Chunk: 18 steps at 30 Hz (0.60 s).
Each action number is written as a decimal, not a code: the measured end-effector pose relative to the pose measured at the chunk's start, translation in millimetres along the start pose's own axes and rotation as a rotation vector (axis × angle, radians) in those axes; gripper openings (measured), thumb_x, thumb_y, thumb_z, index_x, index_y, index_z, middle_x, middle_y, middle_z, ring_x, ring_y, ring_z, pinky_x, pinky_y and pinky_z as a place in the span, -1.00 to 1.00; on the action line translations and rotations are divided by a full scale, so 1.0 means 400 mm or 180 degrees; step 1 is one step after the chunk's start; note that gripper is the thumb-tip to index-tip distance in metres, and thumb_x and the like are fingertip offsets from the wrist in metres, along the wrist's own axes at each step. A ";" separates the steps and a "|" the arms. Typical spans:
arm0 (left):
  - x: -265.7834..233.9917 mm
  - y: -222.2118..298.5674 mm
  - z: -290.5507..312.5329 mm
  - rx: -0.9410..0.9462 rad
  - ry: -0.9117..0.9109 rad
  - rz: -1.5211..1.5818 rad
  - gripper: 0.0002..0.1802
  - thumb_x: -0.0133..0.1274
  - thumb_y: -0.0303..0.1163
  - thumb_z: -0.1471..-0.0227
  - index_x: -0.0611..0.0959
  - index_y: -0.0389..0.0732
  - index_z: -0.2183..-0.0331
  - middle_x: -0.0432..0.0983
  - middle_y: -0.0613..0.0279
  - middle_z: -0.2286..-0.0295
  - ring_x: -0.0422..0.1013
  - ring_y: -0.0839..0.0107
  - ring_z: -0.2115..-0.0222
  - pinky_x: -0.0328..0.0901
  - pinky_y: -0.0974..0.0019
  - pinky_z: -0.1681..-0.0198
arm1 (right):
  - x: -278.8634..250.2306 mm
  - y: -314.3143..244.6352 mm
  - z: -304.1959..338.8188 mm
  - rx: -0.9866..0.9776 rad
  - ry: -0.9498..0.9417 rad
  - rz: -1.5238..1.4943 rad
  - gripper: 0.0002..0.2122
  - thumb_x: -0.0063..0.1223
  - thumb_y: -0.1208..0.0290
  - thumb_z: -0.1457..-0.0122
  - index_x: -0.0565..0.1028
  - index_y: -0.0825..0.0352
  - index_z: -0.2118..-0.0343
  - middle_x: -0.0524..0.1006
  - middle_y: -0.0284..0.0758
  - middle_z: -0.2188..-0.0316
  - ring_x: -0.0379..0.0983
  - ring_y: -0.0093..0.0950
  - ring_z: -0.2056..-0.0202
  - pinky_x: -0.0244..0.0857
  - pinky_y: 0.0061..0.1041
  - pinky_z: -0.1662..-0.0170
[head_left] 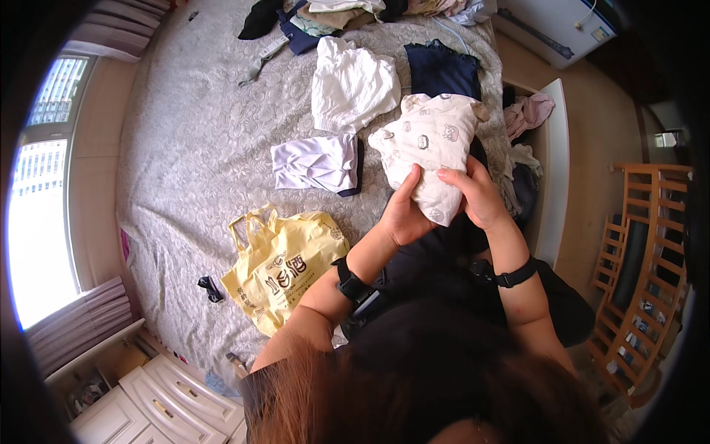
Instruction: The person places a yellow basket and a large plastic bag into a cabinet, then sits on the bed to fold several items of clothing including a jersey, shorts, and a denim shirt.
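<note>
Both of my hands grip a folded white garment with small dark prints, held over my lap at the bed's edge. My left hand has its thumb on top of the near left part, fingers underneath and mostly hidden. On the right side, my right hand pinches it the same way, thumb on top. Beyond it lies a navy folded garment. To the left are a rumpled white garment and a folded pale garment with a navy edge.
A yellow bag lies on the grey patterned bedspread, beside a small black item. Heaped clothes line the far side. At right stand an open drawer holding clothes and a slatted wooden frame. White cabinet lower left.
</note>
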State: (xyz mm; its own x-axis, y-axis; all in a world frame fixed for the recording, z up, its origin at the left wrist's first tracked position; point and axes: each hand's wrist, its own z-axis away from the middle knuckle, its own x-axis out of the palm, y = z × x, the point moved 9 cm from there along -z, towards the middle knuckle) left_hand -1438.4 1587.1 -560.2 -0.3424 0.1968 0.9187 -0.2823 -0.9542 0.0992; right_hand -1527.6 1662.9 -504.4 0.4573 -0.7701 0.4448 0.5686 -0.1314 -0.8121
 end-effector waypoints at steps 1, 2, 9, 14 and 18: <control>0.005 0.077 0.018 0.0444 0.0201 -0.0320 -0.17 0.05 0.19 -0.56 0.39 -0.15 -0.54 0.46 -0.01 -0.45 0.41 -0.02 -0.45 0.28 -0.26 -0.56 | 0.037 -0.018 0.004 -0.0174 -0.0130 0.0153 -0.54 0.33 0.43 -0.44 0.54 0.51 -0.32 0.70 -0.22 -0.18 0.62 -0.47 -0.22 0.48 -0.39 -0.33; 0.010 0.164 0.046 0.0890 0.0423 -0.0626 -0.23 0.08 0.07 -0.57 0.43 -0.22 -0.52 0.52 -0.05 -0.41 0.46 -0.03 -0.43 0.32 -0.22 -0.54 | 0.092 -0.051 0.011 -0.0450 -0.0415 0.0628 -0.56 0.28 0.47 -0.49 0.52 0.50 -0.35 0.67 -0.25 -0.24 0.58 -0.48 -0.27 0.44 -0.38 -0.38; 0.109 0.797 0.249 0.2080 0.0477 -0.1923 -0.24 0.10 -0.03 -0.50 0.47 -0.38 -0.46 0.59 -0.18 -0.33 0.58 -0.03 -0.31 0.52 -0.14 -0.39 | 0.215 -0.031 -0.040 -0.0481 -0.0935 0.1183 -0.52 0.19 0.50 -0.57 0.41 0.39 -0.48 0.56 -0.30 -0.22 0.49 -0.46 -0.34 0.32 -0.30 -0.50; 0.030 1.258 0.385 0.2172 0.0837 -0.2774 -0.14 0.35 -0.09 -0.39 0.47 -0.44 -0.44 0.67 -0.18 -0.23 0.68 0.00 -0.18 0.60 -0.05 -0.28 | 0.115 0.034 -0.089 -0.0328 -0.0652 0.1622 -0.58 0.20 0.47 -0.57 0.48 0.45 -0.40 0.62 -0.30 -0.22 0.56 -0.38 -0.32 0.39 -0.25 -0.48; -0.249 1.496 0.447 0.2010 0.2140 -0.3731 -0.01 0.48 -0.01 -0.27 0.47 -0.41 -0.45 0.59 -0.28 -0.26 0.58 -0.11 -0.24 0.53 -0.11 -0.32 | 0.019 0.053 -0.101 -0.0023 -0.0176 0.1791 -0.75 0.17 0.46 -0.59 0.57 0.44 -0.20 0.62 -0.24 -0.26 0.57 -0.40 -0.30 0.41 -0.32 -0.43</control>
State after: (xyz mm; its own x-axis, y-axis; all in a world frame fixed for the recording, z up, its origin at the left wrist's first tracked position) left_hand -1412.9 956.2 -523.9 -0.5893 0.7982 -0.1247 -0.3176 -0.0869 0.9442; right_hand -1539.7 1628.9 -533.7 0.7240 -0.6888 -0.0384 0.2223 0.2856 -0.9322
